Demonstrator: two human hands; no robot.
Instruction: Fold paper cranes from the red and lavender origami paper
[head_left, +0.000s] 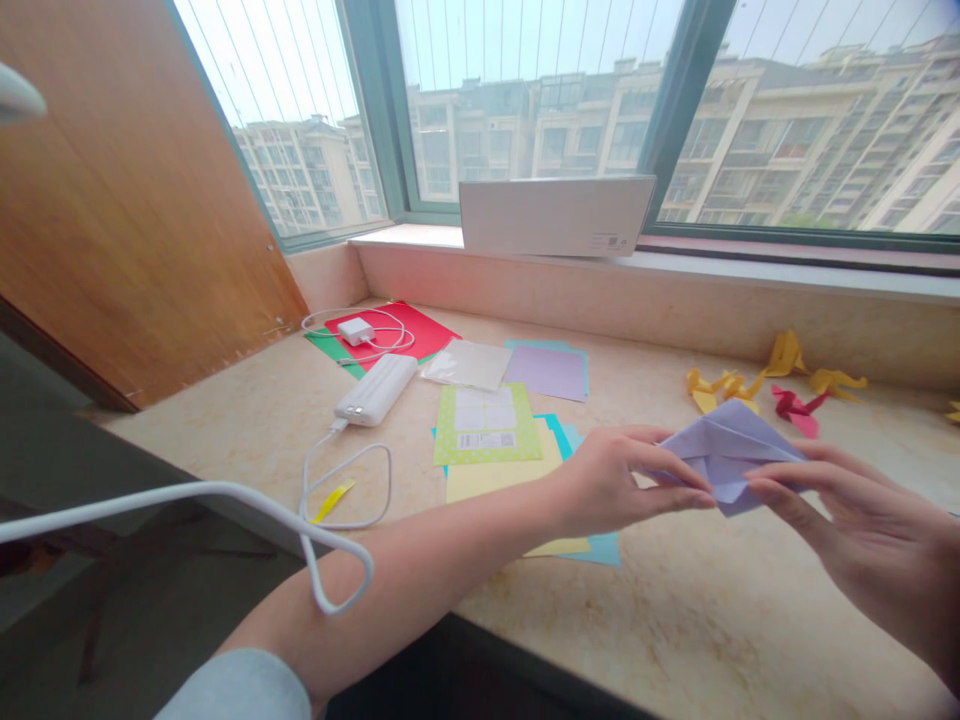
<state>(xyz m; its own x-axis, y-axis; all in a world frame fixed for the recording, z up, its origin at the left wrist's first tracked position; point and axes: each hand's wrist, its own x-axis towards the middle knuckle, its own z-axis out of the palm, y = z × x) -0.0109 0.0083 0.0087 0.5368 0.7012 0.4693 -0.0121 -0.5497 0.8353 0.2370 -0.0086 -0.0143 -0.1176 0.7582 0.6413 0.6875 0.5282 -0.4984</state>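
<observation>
My left hand [626,470] grips the purple paper [724,450] at its left edge, thumb and fingers pinched on it, and my right hand [862,505] pinches it at the right edge. The paper sits between my two hands, over the table [637,630], folded into a pointed, layered shape with a crease across its middle. Just beyond my right hand stand several folded yellow figures [786,355], with a pink one [801,408] among them. To the left of my left hand, a yellow sheet [499,482] and some blue ones [604,550] lie partly behind my forearm, with a green dotted packet [487,453] on top. Beyond that packet are a lilac sheet [551,373] and a clear sleeve [466,364]. Farther to the left of my left hand lie a white power bank [377,390] and a red sheet [429,334] with a charger [355,331] on it. A thick white cable [225,488] loops in front of my left arm. Well beyond both hands, a white box [555,215] stands on the sill against the window.
</observation>
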